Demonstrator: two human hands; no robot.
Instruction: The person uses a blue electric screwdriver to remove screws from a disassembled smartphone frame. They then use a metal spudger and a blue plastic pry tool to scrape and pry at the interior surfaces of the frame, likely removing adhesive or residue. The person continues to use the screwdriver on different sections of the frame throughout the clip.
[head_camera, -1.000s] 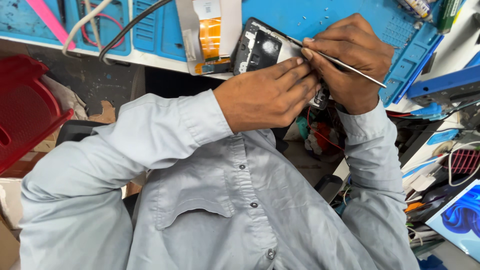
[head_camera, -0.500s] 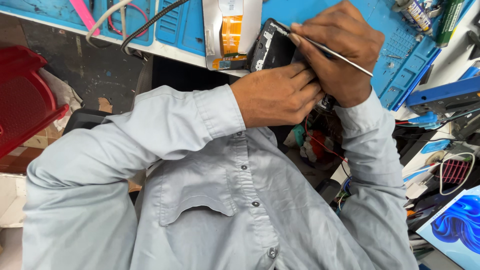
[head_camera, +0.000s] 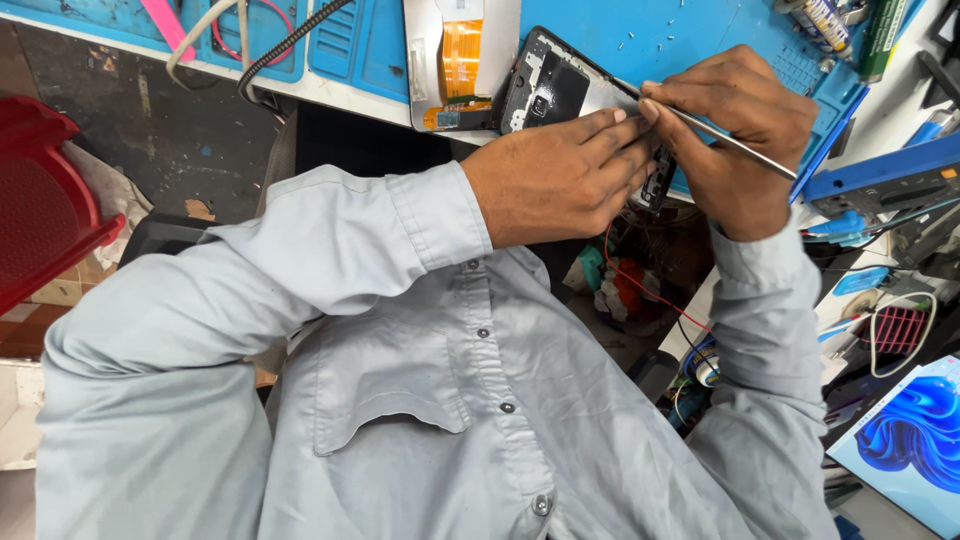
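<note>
An opened black phone (head_camera: 545, 92) lies at the near edge of a blue work mat (head_camera: 690, 30). My left hand (head_camera: 560, 180) rests on its lower part, with the fingers stretched across it and holding it down. My right hand (head_camera: 745, 135) pinches a thin metal tool (head_camera: 740, 145), whose tip touches the phone's edge by my left fingertips. Just left of the phone lies a detached grey panel with an orange flex strip (head_camera: 460, 55). Both arms are in grey shirt sleeves.
A red plastic stool (head_camera: 45, 190) stands at the left on the floor. Cables (head_camera: 260, 50) hang over the bench edge. Tangled wires and small parts (head_camera: 640, 280) sit under the bench, with blue tools (head_camera: 880, 180) and a bright blue screen (head_camera: 910, 440) at the right.
Both hands have stayed on the phone, the tool tip working along its edge. The phone has tilted slightly and the view has shifted a little.
</note>
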